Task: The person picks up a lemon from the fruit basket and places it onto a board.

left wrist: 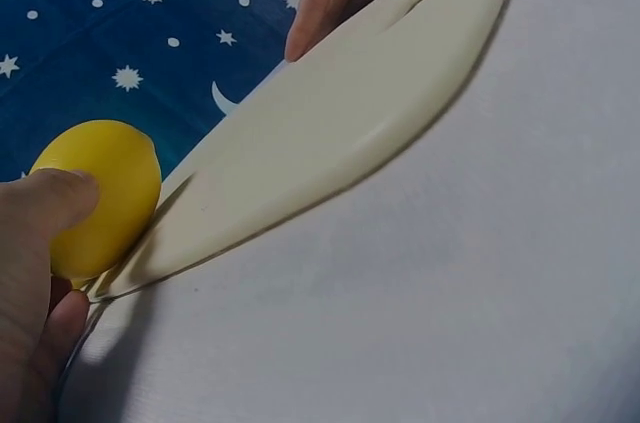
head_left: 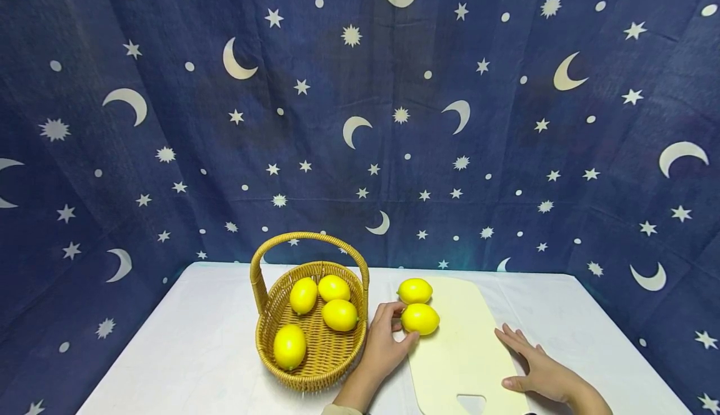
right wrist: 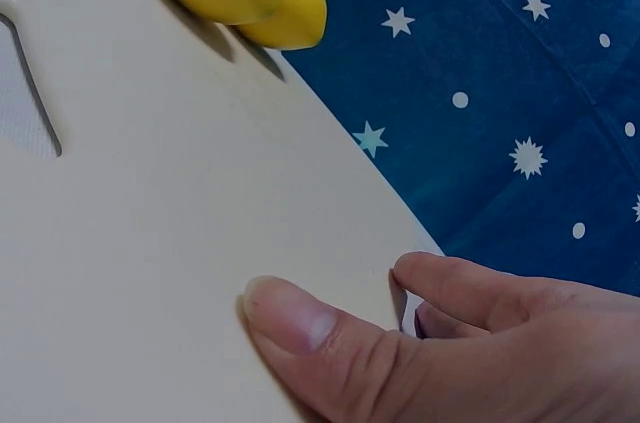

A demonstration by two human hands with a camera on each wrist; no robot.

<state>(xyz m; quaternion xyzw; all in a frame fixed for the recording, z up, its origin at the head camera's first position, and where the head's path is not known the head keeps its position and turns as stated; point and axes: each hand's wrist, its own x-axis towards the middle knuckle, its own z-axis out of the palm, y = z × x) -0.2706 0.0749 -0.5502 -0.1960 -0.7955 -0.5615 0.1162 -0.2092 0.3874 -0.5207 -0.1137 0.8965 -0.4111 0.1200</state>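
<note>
yellow lemon (head_left: 419, 319) is pinched by the left hand (head_left: 385, 343) at the left edge of the pale cutting board (head_left: 461, 352); thumb and fingertips are curled round it, and it rests on the board. in the left wrist view the thumb is seen pressed on the lemon's side. a second lemon (head_left: 414, 290) is set just behind it, near the board's far corner, close to the first; contact cannot be told. the right hand (head_left: 537, 368) is laid flat on the board's right edge, fingers straight, nothing gripped; the thumb is seen on the board surface in the right wrist view. the wicker basket (head_left: 264, 334) is placed just left of the left hand on the white table (head_left: 185, 346), with four lemons inside. a starry blue cloth (head_left: 360, 121) is hung behind.
</note>
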